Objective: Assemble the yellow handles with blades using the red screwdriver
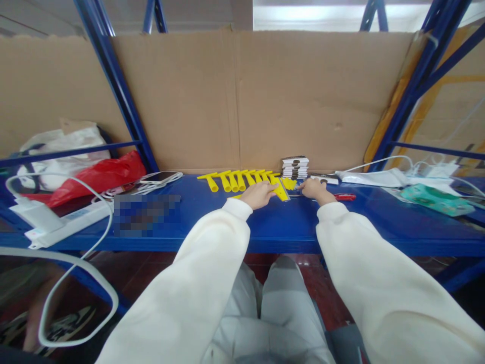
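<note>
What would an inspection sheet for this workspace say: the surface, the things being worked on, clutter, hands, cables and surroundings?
Surface: blue worktop, partly pixelated at left.
Things at hand: a row of yellow T-shaped pieces; small yellow parts; a stack of white-and-black packets behind these parts; a red item to the right.
Clutter: red bag, phone-like device and white power strip at left; green packet at right.
Hands: left hand holds a yellow piece; right hand is by the small yellow parts, grip unclear.
Cables: white cables loop at left; more at right.
Surroundings: cardboard panel behind, blue shelf frame at both sides.
</note>
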Motion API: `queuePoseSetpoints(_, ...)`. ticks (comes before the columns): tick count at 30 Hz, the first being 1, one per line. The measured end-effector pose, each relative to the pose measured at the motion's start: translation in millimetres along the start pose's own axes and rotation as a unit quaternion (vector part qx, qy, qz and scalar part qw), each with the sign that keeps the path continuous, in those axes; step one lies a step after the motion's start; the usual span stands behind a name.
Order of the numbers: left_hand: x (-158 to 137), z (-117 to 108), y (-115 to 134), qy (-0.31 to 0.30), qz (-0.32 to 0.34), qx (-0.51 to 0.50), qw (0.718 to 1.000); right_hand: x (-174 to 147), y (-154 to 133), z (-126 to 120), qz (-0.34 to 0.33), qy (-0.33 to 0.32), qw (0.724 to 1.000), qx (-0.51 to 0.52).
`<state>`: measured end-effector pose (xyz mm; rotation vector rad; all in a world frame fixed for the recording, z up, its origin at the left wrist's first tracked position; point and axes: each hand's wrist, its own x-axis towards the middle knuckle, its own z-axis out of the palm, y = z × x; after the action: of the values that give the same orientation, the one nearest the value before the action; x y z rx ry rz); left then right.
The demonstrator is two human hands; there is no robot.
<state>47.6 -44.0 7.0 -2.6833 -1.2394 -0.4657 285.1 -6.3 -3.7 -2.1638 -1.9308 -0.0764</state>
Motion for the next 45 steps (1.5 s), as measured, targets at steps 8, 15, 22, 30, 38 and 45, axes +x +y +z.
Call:
queuePoseSetpoints(8,-7.3,4.4,-6.4,-0.01,0.005,0.005,1.0,-3.2,-9.4,1.0,-0.009,0.014,1.0,-0.021)
queuePoseSetpoints(15,-9.4,5.2,-1.1,-0.026,0.042,0.027,0.998,5.0,-8.1,4.9,0.031,0.01,0.998,0.045)
queuePoseSetpoints(22,-9.0,7.9,-0.6,-0.022,0.064,0.031,0.997,6.5,-19.7,7.4,-0.124,0.038,0.923,0.363)
queuePoseSetpoints(30,-9.6,6.0,3.2,-0.03,0.06,0.05,0.996,0.3,-37.0,17.3,-0.229,0.025,0.882,0.411)
queuePoseSetpoints(38,-9.4,6.3,4.3,-0.036,0.06,0.051,0.996,0.2,-37.4,13.9,-0.258,0.023,0.895,0.364)
queuePoseSetpoints(45,-9.7,7.0,4.7,-0.031,0.055,0.051,0.997,-1.5,-39.4,12.3,-0.251,0.027,0.905,0.341)
